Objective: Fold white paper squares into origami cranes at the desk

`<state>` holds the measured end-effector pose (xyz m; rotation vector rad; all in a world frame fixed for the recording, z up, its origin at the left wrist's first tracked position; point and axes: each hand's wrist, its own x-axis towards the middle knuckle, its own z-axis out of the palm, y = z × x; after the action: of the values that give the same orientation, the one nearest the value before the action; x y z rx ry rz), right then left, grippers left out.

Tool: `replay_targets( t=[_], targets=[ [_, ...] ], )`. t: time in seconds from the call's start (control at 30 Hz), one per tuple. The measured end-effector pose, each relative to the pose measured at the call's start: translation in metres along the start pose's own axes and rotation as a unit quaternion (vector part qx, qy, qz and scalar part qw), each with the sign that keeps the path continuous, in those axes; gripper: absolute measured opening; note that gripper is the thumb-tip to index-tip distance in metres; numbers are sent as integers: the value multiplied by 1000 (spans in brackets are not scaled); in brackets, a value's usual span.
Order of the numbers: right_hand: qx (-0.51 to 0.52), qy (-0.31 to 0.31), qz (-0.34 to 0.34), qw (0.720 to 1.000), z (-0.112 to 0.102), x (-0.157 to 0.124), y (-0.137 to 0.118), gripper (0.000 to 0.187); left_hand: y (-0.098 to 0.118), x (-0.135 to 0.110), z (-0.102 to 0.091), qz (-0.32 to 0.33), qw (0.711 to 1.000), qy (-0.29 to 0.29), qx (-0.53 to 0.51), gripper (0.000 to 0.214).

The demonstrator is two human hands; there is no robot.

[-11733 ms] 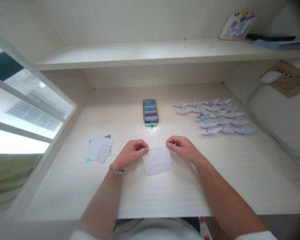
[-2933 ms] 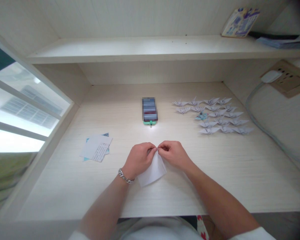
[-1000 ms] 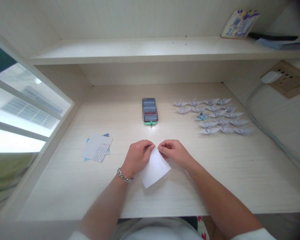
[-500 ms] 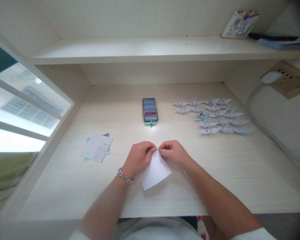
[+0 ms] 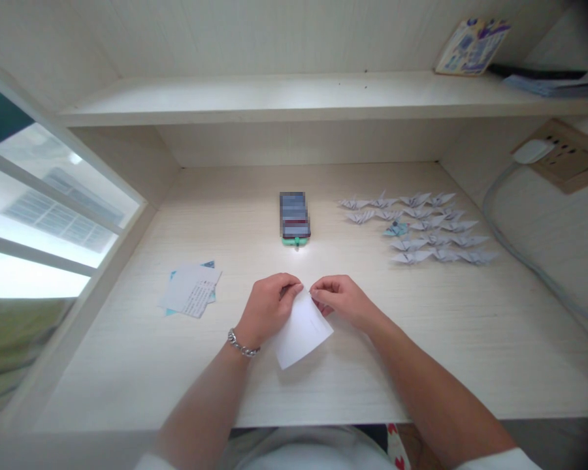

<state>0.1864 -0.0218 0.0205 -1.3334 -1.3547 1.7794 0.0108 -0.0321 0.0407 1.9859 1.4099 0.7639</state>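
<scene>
A small white sheet of paper (image 5: 301,333) is held just above the pale wooden desk (image 5: 421,326), tilted with one corner up. My left hand (image 5: 267,308), with a metal bracelet on its wrist, pinches the sheet's top corner from the left. From the right, my right hand (image 5: 340,301) pinches the same corner. The fingertips of both hands nearly meet there. The lower part of the sheet hangs free toward me.
A phone (image 5: 294,217) lies at the desk's middle back. Several folded paper cranes (image 5: 424,227) sit in rows at the right. A few paper slips (image 5: 191,290) lie at the left. A shelf (image 5: 294,98) runs above, with a cable (image 5: 514,251) and socket panel (image 5: 563,156) at right.
The flat sheet from the earliest frame is now folded smaller and lifted, and my hands have come together at its top corner. Over the last second the paper only shifted slightly.
</scene>
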Motion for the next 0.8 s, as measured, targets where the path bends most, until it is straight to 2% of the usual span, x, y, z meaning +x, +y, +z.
replay_targets(
  t=[0.27, 0.5, 0.8],
  targets=[
    [-44, 0, -32, 999, 0, 4, 10, 9, 2, -1, 2, 6, 1000, -19, 0, 13],
    [46, 62, 21, 997, 3, 5, 7, 7, 1, -1, -1, 9, 1000, 22, -2, 14],
    [23, 24, 15, 999, 1, 1, 2, 10, 1, -1, -1, 9, 1000, 10, -6, 15]
  ],
)
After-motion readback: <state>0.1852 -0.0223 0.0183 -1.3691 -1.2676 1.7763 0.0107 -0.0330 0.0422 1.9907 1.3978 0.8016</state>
